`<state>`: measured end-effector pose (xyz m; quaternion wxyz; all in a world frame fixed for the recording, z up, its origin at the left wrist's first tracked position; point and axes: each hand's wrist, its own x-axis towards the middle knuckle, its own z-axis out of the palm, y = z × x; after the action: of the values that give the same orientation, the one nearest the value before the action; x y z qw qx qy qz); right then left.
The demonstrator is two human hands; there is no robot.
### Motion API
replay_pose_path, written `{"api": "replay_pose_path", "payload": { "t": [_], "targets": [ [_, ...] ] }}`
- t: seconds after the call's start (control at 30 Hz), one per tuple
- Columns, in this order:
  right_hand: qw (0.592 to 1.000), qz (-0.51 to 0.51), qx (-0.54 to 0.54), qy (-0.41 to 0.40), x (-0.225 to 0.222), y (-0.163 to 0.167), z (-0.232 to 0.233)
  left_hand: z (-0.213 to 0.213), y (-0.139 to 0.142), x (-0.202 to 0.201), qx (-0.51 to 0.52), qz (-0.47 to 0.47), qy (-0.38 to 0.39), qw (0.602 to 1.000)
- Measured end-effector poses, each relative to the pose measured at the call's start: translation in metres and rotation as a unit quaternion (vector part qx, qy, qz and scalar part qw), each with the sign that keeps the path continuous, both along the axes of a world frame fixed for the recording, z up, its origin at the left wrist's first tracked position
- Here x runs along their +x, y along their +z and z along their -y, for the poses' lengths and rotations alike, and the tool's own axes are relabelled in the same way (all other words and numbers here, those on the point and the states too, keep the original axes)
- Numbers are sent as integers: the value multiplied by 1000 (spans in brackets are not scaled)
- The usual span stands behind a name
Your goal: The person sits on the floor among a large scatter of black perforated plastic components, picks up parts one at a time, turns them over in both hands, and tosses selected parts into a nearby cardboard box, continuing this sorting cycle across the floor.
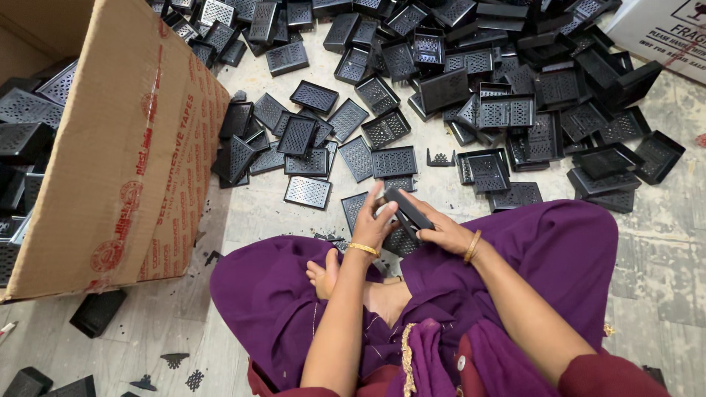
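Observation:
I sit cross-legged on the floor in purple cloth. My left hand [376, 220] and my right hand [440, 229] meet in front of my knees, both gripping one black perforated plastic tray [408, 208], held tilted. The left fingers curl over its near end; the right hand supports it from below and the side. Gold bangles circle both wrists. More black trays lie just beyond my hands on the floor.
A big heap of black perforated trays [471, 81] covers the floor ahead. An open cardboard box [125, 154] at the left holds more trays. Another white box [662, 29] sits at the top right. Small black plastic scraps [175, 359] lie at the lower left.

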<state>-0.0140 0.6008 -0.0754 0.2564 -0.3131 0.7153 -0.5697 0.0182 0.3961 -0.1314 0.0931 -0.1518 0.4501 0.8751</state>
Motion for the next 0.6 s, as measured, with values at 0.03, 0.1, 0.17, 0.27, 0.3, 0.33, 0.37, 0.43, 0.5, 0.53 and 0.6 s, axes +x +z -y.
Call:
{"api": "replay_pose_path", "payload": {
  "t": [0.03, 0.1, 0.17, 0.27, 0.3, 0.33, 0.37, 0.43, 0.5, 0.53, 0.6],
  "targets": [
    [999, 29, 23, 0, 1, 1, 0, 1, 0, 0, 15, 3, 18, 1000],
    [994, 89, 69, 1, 5, 3, -1, 3, -1, -1, 46, 11, 53, 997],
    [993, 16, 100, -57, 12, 1, 4, 3, -4, -2, 53, 1, 43, 998],
    [956, -206, 131, -162, 22, -3, 14, 0, -12, -4, 56, 0, 22, 998],
    [925, -295, 136, -197, 24, -4, 17, -1, -15, -5, 55, 2, 14, 998],
    [925, -281, 153, -203, 26, -4, 17, -1, -17, -5, 61, 7, 14, 998],
    [926, -266, 169, -210, 27, -5, 19, -1, -19, -4, 67, 11, 15, 998],
    [926, -220, 213, -219, 28, -6, 20, -2, -21, -3, 75, 19, 15, 997],
    [924, -157, 270, -220, 26, -8, 19, -2, -19, -2, 82, 25, 15, 996],
    [929, -181, 238, -218, 25, -10, 18, -3, -17, -1, 91, 30, 14, 995],
    [934, -229, 173, -212, 23, -16, 14, -1, -13, -2, 109, 39, 10, 993]
  ]
}}
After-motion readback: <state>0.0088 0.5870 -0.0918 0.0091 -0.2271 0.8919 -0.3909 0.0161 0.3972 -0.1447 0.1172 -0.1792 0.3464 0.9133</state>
